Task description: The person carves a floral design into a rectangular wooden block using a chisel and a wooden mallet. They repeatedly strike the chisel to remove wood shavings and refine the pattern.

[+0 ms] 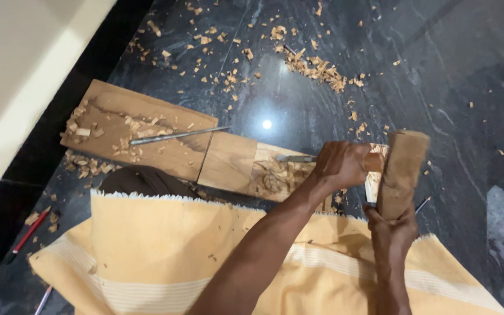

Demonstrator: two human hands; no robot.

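Note:
My left hand grips a chisel by its wooden handle, with the metal blade pointing left into a carved hollow in a wooden plank on the dark floor. Curled shavings fill the hollow. My right hand holds a chunky wooden mallet upright. The mallet is blurred and sits right beside the butt of the chisel handle. A yellow striped cloth covers my lap below both arms.
A second, wider board lies to the left with a long metal tool and chips on it. Wood chips are scattered over the dark stone floor. A red pencil lies at lower left. A pale wall borders the left.

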